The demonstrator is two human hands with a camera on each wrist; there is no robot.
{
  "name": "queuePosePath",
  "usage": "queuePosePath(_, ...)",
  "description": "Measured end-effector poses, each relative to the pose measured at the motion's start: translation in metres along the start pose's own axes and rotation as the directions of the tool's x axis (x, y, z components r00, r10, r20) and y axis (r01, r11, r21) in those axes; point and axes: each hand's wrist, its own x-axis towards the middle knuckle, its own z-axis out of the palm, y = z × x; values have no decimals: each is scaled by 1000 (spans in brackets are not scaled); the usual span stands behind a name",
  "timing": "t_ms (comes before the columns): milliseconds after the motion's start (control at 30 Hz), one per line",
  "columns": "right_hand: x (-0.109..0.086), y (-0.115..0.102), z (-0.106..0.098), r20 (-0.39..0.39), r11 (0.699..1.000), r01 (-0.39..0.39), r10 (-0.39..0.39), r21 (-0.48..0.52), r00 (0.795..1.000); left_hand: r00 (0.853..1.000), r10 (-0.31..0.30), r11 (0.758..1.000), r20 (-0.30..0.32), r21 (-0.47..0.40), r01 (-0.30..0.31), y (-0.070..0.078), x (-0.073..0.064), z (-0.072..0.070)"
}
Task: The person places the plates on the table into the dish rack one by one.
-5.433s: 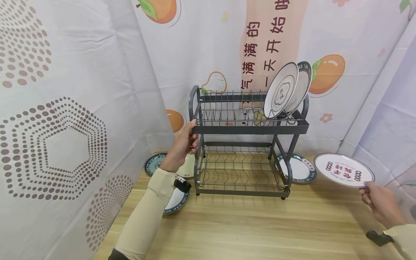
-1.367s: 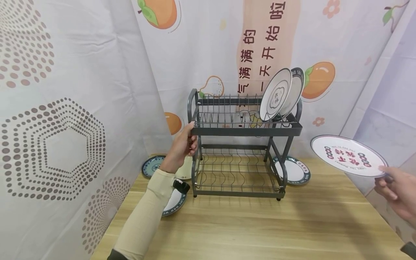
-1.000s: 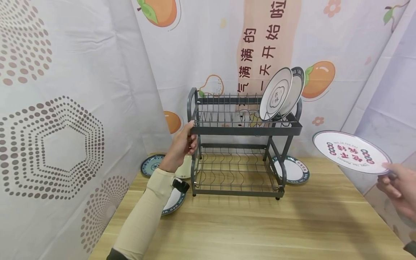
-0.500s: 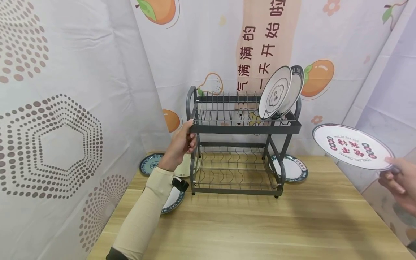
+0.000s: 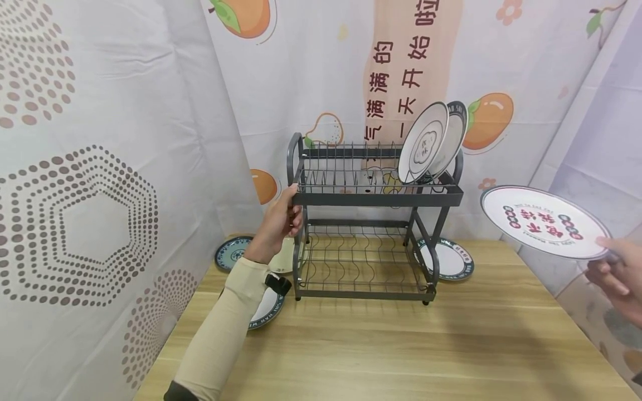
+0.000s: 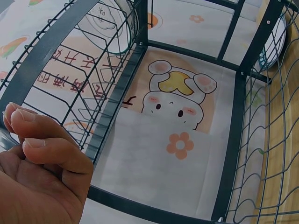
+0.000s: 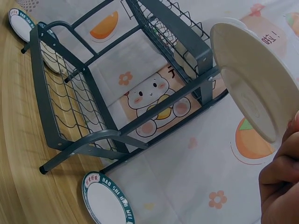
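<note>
My left hand (image 5: 278, 221) grips the front left corner of the dark grey two-tier dish rack (image 5: 376, 199), thumb on the upper tier's edge and fingers curled beneath. At the right, my right hand (image 5: 619, 273) pinches the rim of a white plate (image 5: 544, 223) with red lettering, thumb on top. That plate is held in the air, nearly flat, right of the rack; its plain underside shows in the right wrist view. Two plates stand on edge in the upper tier's right end: a white plate with a dark rim line (image 5: 424, 143) and one with a lettered rim (image 5: 457, 133) behind it.
On the wooden table (image 5: 361, 345), a lettered-rim plate (image 5: 453, 260) lies behind the rack's right leg. Left of the rack are a teal patterned plate (image 5: 232, 253), a cream dish (image 5: 283, 260) and another lettered-rim plate (image 5: 268, 309), partly hidden by my forearm. Printed curtains (image 5: 311, 67) hang behind.
The plate in my right hand has moved right and upward from lower beside the rack, rising slightly over the last second. My left hand keeps its grip on the rack.
</note>
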Motion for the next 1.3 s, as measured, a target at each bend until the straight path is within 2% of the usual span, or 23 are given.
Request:
queuePosePath(300, 1, -1, 8, -67, 998, 40, -42, -42, 997, 1000, 1, 1000, 7, -1, -1, 0, 0, 0)
queuePosePath(500, 5, -3, 13, -62, 999, 25, -27, -32, 998, 1000, -2, 1000, 6, 11, 2, 0, -1, 0)
queuePosePath(633, 7, -2, 15, -89, 997, 55, -60, -57, 994, 1000, -2, 1000, 10, 21, 2, 1, -1, 0)
queuePosePath(767, 11, -4, 19, -121, 995, 95, -99, -32, 988, 1000, -2, 1000, 13, 18, 2, 1, -1, 0)
queuePosePath(1033, 17, -11, 29, -149, 988, 67, -88, -142, 985, 1000, -10, 1000, 17, 13, 9, 2, -1, -1)
queuePosePath(1300, 24, -14, 44, -262, 984, 110, -144, -139, 954, 1000, -4, 1000, 18, 10, 4, 2, -1, -2)
